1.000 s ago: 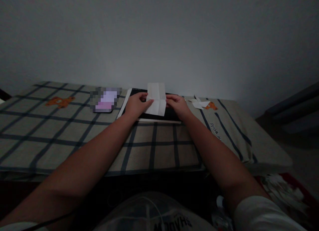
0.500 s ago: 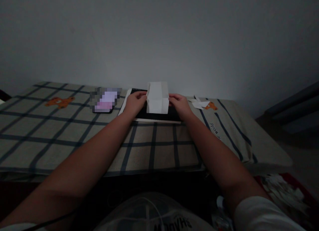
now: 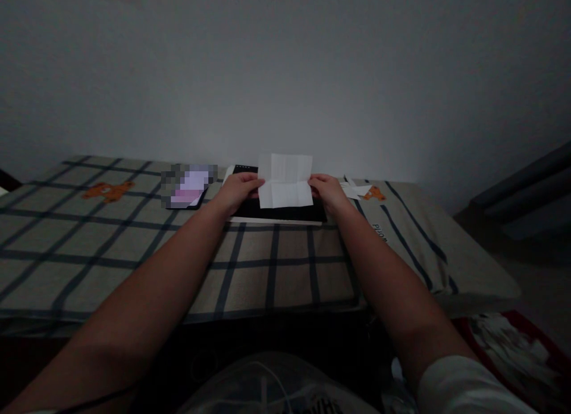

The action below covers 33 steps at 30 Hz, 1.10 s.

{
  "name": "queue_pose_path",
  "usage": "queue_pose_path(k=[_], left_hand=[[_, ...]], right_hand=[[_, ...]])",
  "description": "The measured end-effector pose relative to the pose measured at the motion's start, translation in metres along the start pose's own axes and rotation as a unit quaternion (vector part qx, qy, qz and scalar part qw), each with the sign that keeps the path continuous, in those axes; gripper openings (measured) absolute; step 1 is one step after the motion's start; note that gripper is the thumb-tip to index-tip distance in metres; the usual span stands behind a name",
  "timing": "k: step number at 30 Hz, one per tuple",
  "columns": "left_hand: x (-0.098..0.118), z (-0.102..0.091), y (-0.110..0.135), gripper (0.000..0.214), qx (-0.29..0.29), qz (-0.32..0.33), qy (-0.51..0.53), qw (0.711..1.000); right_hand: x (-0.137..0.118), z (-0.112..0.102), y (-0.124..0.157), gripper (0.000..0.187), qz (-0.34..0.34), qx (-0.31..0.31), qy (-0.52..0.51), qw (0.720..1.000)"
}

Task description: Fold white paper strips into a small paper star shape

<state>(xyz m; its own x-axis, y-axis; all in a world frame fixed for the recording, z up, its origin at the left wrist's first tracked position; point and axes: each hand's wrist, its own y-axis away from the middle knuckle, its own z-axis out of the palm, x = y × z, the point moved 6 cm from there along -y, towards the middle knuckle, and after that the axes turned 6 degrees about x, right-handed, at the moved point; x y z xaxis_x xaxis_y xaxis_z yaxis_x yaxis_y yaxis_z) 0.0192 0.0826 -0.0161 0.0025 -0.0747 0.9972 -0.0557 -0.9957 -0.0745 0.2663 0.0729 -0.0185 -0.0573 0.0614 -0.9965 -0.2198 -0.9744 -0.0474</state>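
Note:
A creased white sheet of paper (image 3: 285, 179) is held up between both hands, spread wide and facing me. My left hand (image 3: 238, 191) pinches its left edge. My right hand (image 3: 328, 191) pinches its right edge. Both hands hover just above a black board with a pale border (image 3: 276, 212) that lies on a checked cloth (image 3: 134, 247) with dark lines.
A phone with a lit screen (image 3: 187, 187) lies left of the board. Folded white paper pieces (image 3: 357, 190) sit to the right, next to an orange bear print (image 3: 375, 193). A plain wall rises behind. A red container of white scraps (image 3: 508, 342) stands at lower right.
The paper has been opened out sideways, from a narrow upright strip into a wider sheet. My hands have moved apart with its edges.

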Motion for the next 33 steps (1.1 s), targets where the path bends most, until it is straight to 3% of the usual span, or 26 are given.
queue_pose_path(k=[4,14,20,23,27,33], left_hand=[[0.002,-0.002,-0.001,0.017,-0.04,0.003,-0.014,0.999],[0.009,-0.008,-0.001,0.021,-0.039,0.0,-0.018,0.999],[0.011,0.002,0.01,0.015,-0.104,-0.052,0.028,0.993],[0.011,0.008,0.013,0.014,-0.137,-0.073,0.046,0.987],[0.007,0.015,0.019,0.029,-0.134,-0.089,-0.029,0.987],[0.005,0.032,0.038,0.025,-0.216,-0.093,-0.098,0.967]], right_hand=[[-0.001,0.0,0.002,0.005,0.024,-0.025,-0.008,0.999],[-0.006,0.006,0.006,0.014,0.055,-0.068,-0.064,0.994],[-0.01,0.001,0.006,0.008,0.044,-0.043,-0.057,0.996],[-0.013,0.004,0.009,0.002,0.024,-0.065,-0.036,0.997],[-0.013,0.016,0.017,0.004,0.01,-0.132,-0.019,0.991],[-0.013,0.029,0.027,0.014,-0.027,-0.171,-0.007,0.985]])
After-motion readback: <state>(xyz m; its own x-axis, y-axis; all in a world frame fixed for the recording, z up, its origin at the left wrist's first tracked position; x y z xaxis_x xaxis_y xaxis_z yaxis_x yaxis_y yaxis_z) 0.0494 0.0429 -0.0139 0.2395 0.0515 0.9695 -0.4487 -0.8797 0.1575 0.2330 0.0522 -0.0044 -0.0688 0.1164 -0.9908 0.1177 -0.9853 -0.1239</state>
